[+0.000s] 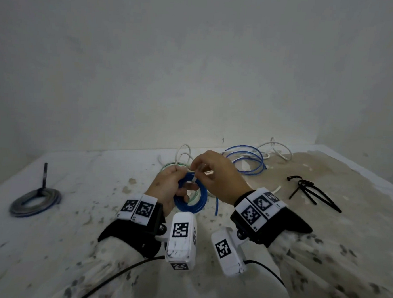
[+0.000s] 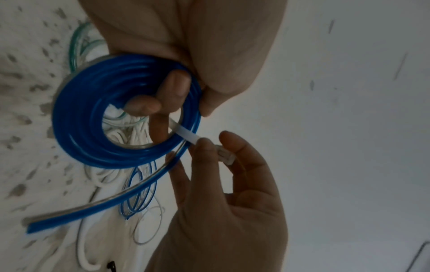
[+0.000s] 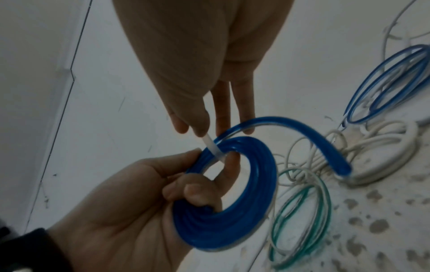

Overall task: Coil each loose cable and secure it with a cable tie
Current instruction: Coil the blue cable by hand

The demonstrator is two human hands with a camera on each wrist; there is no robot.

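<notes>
A flat blue cable is wound into a coil (image 1: pixel 191 198) (image 2: pixel 93 117) (image 3: pixel 237 202) held above the table. My left hand (image 1: pixel 170 186) (image 3: pixel 130 198) grips the coil, fingers curled through its middle and thumb on its outer edge. A white cable tie (image 2: pixel 187 135) (image 3: pixel 213 147) crosses the coil's band near the top. My right hand (image 1: pixel 214 173) (image 2: pixel 216 165) pinches the tie's end between thumb and fingertips. The coil's loose tail (image 2: pixel 93 204) (image 3: pixel 302 136) hangs toward the table.
Loose blue (image 1: pixel 247 160), white (image 1: pixel 275 146) and green-white (image 3: pixel 302 208) cables lie behind the hands. A tied grey-blue coil (image 1: pixel 34 202) sits at the left by a dark upright stick. Black ties (image 1: pixel 310 192) lie at the right. A wall stands close behind.
</notes>
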